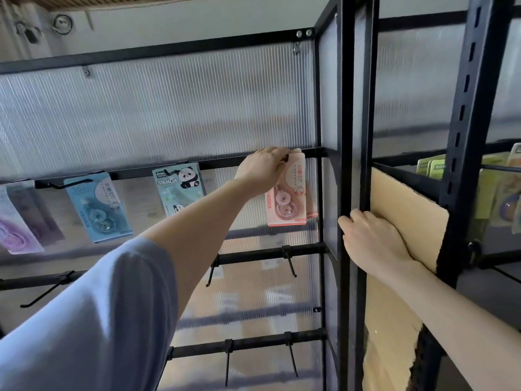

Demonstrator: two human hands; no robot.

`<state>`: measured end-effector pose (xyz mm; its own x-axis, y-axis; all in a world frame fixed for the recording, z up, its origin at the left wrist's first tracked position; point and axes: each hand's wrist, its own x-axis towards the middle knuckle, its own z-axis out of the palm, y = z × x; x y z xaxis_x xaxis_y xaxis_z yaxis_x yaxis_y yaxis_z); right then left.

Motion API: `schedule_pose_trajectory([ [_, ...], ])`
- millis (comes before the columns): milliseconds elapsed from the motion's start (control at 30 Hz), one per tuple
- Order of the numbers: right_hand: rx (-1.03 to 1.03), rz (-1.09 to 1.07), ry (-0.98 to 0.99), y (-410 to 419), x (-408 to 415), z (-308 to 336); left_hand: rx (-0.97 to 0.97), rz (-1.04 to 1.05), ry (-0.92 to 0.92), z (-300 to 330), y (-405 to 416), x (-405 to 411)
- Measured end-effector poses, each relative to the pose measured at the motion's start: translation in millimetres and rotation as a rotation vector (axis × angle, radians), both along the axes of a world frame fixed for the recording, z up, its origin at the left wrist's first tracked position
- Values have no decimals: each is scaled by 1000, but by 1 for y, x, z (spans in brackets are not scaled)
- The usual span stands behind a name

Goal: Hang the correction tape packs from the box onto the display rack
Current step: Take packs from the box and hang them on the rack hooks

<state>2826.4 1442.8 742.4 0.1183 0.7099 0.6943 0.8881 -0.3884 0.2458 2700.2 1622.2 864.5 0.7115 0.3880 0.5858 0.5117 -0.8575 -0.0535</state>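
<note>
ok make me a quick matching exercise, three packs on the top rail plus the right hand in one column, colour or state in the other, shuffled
Column one:
1. panda pack
2. pack at the left hand
3. pack at the far left edge
4. right hand

Column two:
a. purple
b. gripping the black rack post
c. teal
d. pink

Pairs: 1-c, 2-d, 3-a, 4-b

pink correction tape pack (287, 193) hanging upright at display rack (345, 165) top bar
</note>
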Motion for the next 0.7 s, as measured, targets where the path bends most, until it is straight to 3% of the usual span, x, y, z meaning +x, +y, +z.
schedule_pose_trajectory([
  [367, -94, -30, 129, 0, -3, -2, 47, 75, 13, -8, -6, -5],
  [700, -91, -29, 219, 17, -19, -9, 35, 209, 61, -43, 1, -71],
])
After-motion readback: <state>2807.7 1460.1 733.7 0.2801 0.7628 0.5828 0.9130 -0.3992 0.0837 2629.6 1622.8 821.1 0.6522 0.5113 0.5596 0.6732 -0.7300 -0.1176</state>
